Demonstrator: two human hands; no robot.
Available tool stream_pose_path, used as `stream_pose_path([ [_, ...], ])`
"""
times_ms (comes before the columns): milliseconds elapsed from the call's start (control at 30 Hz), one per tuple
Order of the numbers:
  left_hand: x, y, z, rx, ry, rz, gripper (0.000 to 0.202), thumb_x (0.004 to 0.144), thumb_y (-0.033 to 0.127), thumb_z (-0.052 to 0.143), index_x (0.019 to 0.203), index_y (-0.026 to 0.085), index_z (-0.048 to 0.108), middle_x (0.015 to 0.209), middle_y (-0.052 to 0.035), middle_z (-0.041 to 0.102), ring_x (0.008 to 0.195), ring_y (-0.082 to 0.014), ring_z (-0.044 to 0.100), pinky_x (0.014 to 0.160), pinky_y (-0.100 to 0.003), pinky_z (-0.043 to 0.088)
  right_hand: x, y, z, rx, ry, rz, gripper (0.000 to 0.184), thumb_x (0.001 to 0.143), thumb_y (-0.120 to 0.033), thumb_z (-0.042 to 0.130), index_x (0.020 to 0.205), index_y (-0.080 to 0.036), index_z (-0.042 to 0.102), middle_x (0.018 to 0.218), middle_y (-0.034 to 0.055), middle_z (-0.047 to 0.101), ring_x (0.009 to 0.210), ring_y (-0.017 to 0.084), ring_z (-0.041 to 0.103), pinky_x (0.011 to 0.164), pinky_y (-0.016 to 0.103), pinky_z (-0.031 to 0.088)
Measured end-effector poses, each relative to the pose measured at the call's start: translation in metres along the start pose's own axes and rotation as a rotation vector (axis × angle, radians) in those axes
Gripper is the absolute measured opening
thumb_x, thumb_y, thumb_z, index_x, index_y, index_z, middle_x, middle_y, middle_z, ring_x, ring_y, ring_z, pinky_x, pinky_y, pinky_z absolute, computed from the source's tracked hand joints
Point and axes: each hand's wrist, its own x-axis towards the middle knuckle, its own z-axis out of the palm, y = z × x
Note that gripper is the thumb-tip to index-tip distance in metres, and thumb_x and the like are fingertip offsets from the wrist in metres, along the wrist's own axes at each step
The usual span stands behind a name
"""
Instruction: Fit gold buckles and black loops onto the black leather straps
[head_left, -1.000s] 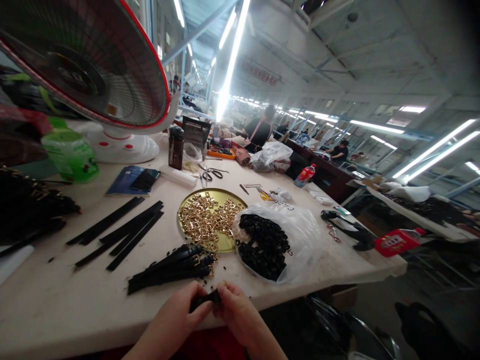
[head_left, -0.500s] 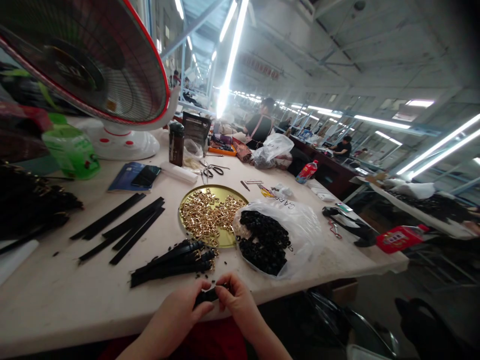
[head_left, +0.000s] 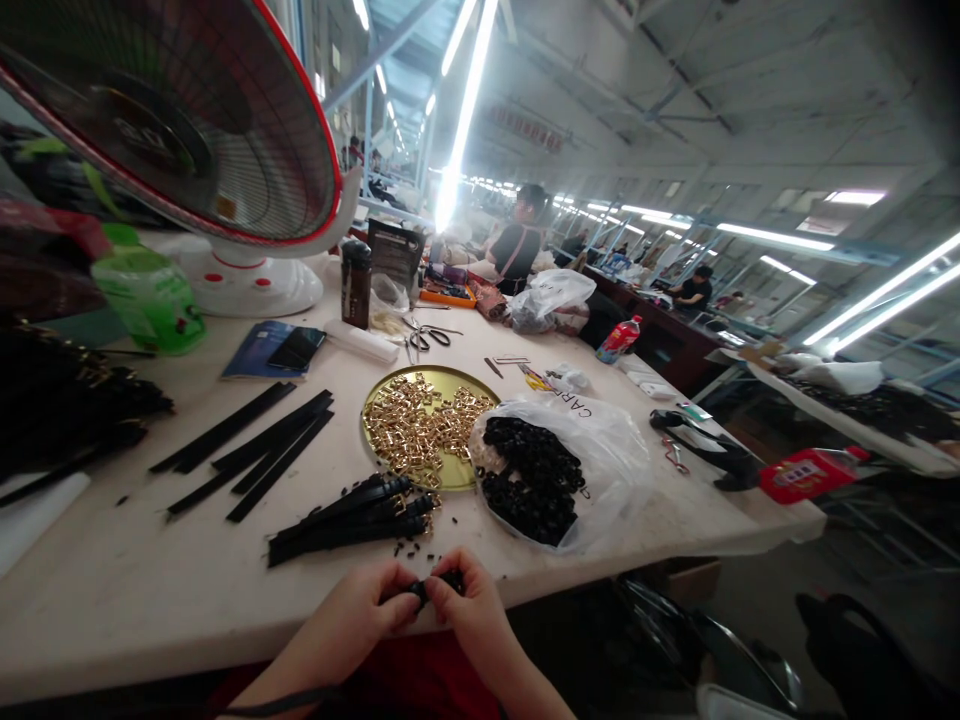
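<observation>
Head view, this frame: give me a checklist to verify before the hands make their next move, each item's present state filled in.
1. Left hand gripping the black piece: ok.
2. Right hand at the same spot: ok, pinching beside the left.
3. Held piece correctly aligned: cannot tell, the hands cover much of it.
4. Gold fittings on the round tray: ok.
5. Table before the hands free of loose bits: not ok, small black bits lie there.

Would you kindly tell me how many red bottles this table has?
2: one red bottle is beyond the plastic bag of black pieces, another red bottle is at the right edge of the table. Others may be hidden.
</observation>
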Motion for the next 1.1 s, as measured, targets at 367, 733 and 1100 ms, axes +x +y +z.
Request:
stream_pose_path([
  [367, -0.003, 0.0, 0.01, 0.123, -0.076, 0.024, 0.025, 0.07, 0.024, 0.044, 0.078, 0.017, 0.066, 0.073, -0.0001, 0.068, 0.069, -0.0171, 0.06, 0.057, -0.022, 0.039, -0.003, -0.003, -0.013, -0.122, -0.256, 0.094, 0.013, 0.065, -0.021, 0.062, 0.069, -0.017, 0.05, 0.046, -0.0086, 0.048, 0.038, 0.005, 0.039, 0.041, 0.017, 0.029],
  [733, -0.009, 0.009, -0.008, 0.234, 0.049, 0.065, 0.02, 0.075, 0.024, 0.046, 0.082, 0.02, 0.064, 0.079, 0.0009, 0.07, 0.076, -0.0171, 0.062, 0.063, -0.022, 0.04, 0.005, -0.004, -0.014, -0.106, -0.257, -0.034, 0.013, 0.069, -0.024, 0.062, 0.077, -0.016, 0.056, 0.055, -0.0056, 0.05, 0.05, 0.008, 0.043, 0.049, 0.02, 0.03],
  [1100, 0.02, -0.003, -0.048, 0.719, 0.403, 0.208, 0.024, 0.083, 0.029, 0.045, 0.101, 0.024, 0.06, 0.1, -0.0043, 0.064, 0.093, -0.0198, 0.057, 0.081, -0.028, 0.041, 0.067, -0.015, 0.019, -0.443, -0.071, -0.377, 0.018, 0.077, -0.034, 0.053, 0.085, -0.02, 0.058, 0.072, 0.0031, 0.058, 0.068, 0.018, 0.054, 0.063, 0.031, 0.04],
])
